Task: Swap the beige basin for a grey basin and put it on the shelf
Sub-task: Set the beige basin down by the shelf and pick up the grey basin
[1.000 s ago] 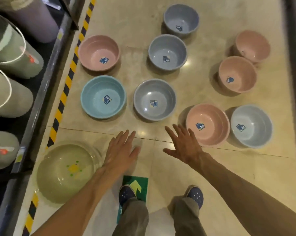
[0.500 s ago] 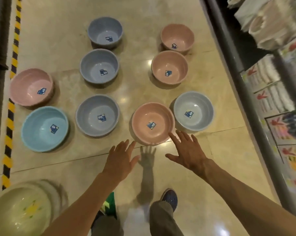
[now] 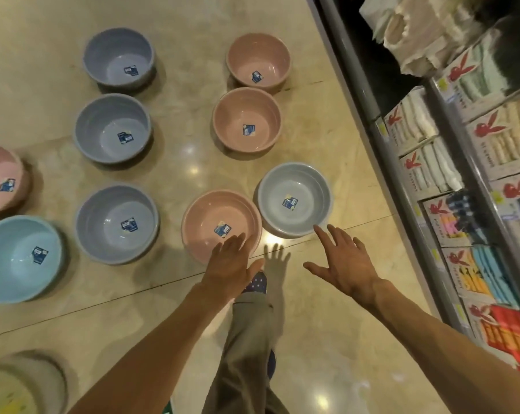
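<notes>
Picking step: both hands spread, empty, left hand [image 3: 230, 264] and right hand [image 3: 346, 264] near grey basin [image 3: 294, 200]; next, grip its rim.

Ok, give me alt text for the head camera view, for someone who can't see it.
Two bare, open hands, left hand and right hand, reach down toward a pale grey basin on a shiny floor. A pink basin sits beside it among other basins, blue-grey, pink and light blue. A shelf of boxed goods runs along the right.
</notes>
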Motion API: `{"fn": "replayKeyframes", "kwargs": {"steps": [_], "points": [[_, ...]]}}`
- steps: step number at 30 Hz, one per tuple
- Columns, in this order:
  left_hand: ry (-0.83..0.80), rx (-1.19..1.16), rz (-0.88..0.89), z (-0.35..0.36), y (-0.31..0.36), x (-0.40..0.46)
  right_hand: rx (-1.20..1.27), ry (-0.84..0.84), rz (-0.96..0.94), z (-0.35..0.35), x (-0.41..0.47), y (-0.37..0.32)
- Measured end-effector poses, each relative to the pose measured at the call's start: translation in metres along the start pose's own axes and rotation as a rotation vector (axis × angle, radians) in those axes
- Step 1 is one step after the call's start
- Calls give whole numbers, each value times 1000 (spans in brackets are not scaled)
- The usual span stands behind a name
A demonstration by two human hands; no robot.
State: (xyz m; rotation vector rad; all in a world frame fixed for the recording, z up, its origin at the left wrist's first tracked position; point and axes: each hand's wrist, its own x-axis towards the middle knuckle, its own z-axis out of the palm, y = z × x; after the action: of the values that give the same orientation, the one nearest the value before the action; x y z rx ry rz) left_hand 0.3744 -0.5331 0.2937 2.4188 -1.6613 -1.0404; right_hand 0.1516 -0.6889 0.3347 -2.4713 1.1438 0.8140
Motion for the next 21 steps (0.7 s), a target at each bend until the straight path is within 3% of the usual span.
{"fn": "replayKeyframes", "kwargs": {"steps": [9, 17, 21], "points": [[-3, -31, -39, -41, 10, 82, 80, -54, 1, -44, 84, 37], [-32, -304, -204, -15, 26, 134, 223, -118, 13, -60, 177, 88], [-46, -427, -327, 3, 40, 160, 173, -185, -35, -58, 227, 122]]}}
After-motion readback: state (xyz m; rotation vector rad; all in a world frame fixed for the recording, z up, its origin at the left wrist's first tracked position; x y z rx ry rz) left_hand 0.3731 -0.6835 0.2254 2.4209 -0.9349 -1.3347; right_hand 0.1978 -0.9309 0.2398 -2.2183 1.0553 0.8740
